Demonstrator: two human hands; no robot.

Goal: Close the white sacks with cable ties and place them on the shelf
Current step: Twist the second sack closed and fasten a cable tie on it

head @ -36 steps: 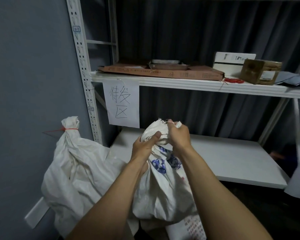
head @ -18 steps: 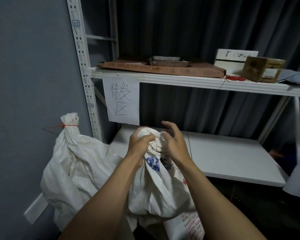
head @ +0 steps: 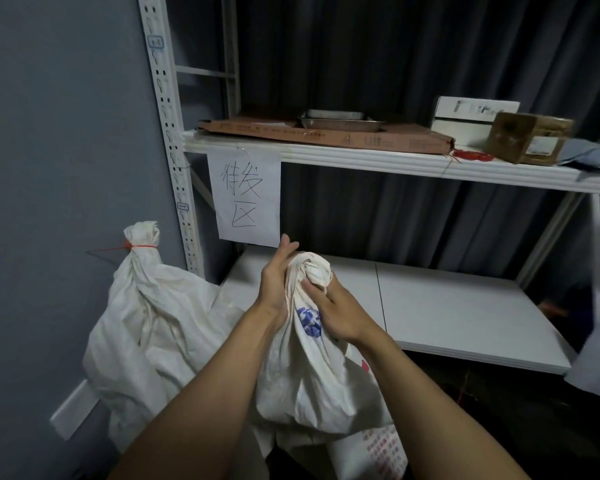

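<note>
Left hand (head: 274,282) now flat against sack (head: 305,382), right hand (head: 343,317) gripping, by white shelf (head: 447,306).

Left hand (head: 276,275) presses, right hand (head: 342,318) grips the twisted white sack (head: 309,386).

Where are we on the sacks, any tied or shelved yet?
Done: left sack wears a red cable tie at its neck, but sits beside the rack, not on it. In hand: second sack, its neck twisted, left hand pressing flat, right hand gripping below the bunched top; no tie visible. Left: tie it, then put both on the lower shelf.
</note>
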